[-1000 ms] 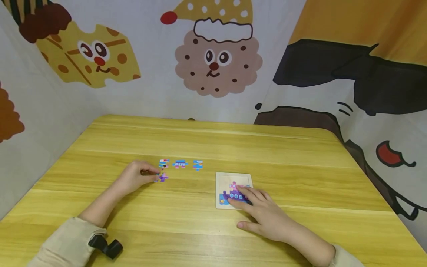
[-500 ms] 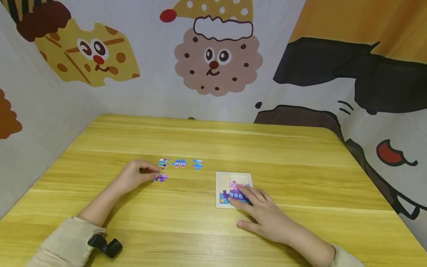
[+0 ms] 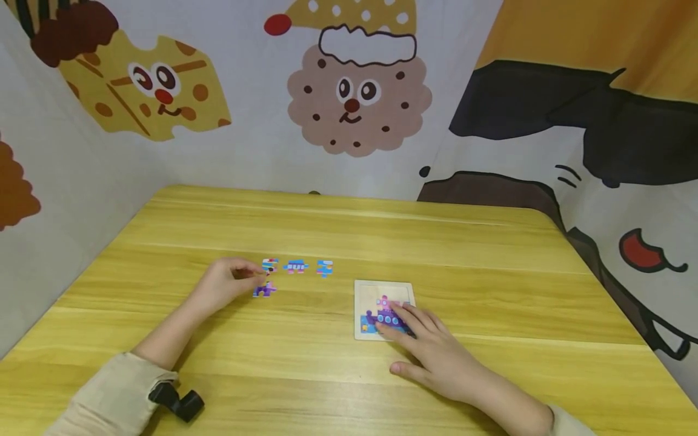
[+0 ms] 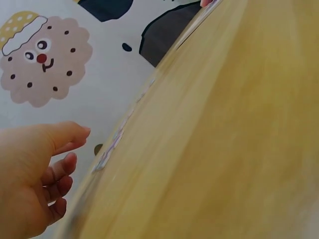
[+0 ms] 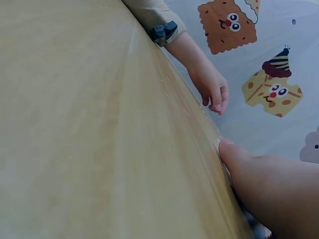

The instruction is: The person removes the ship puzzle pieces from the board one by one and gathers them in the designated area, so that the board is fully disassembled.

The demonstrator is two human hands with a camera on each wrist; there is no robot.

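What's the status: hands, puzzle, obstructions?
Left hand near loose, multicoloured jigsaw pieces, apparently gripping none. Right hand rests on square pale-wooden puzzle tray. Tray part-filled, partly hidden by right hand.

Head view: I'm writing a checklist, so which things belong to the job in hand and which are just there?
Part of the job:
puzzle board, partly filled
loose puzzle pieces
left hand, by those pieces
right hand, touching the board

Just there:
table, only a work surface
cartoon backdrop
black gadget at the left cuff
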